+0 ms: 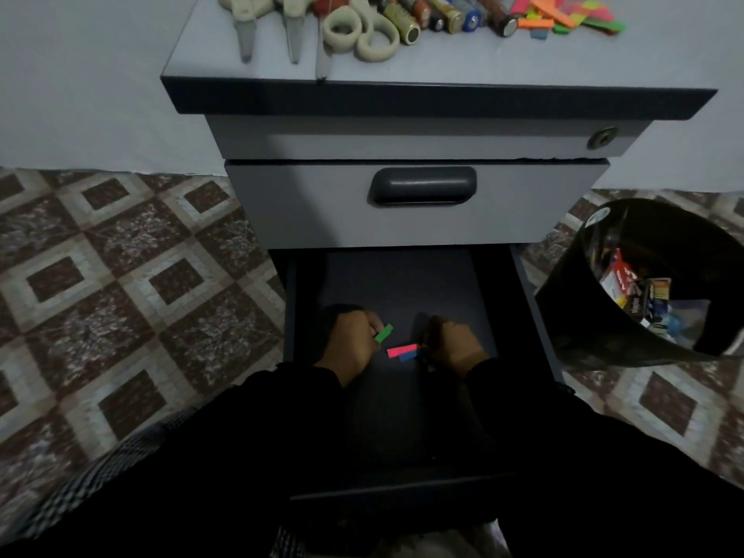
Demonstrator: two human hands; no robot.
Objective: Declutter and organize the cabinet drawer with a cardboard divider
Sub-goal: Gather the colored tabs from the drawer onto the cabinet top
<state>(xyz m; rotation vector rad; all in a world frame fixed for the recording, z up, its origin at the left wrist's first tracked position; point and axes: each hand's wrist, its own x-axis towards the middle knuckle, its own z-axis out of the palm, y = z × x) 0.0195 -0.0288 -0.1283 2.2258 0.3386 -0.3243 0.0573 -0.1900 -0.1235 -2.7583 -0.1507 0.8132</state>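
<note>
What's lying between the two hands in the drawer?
Head view: between left hand and right hand, a pink strip and blue strip on the drawer floor.

Open drawer (402, 283) floor lies bare behind both hands — shut upper drawer (314, 207) overhangs its back, waste bin (571, 300) crowds the right side
</note>
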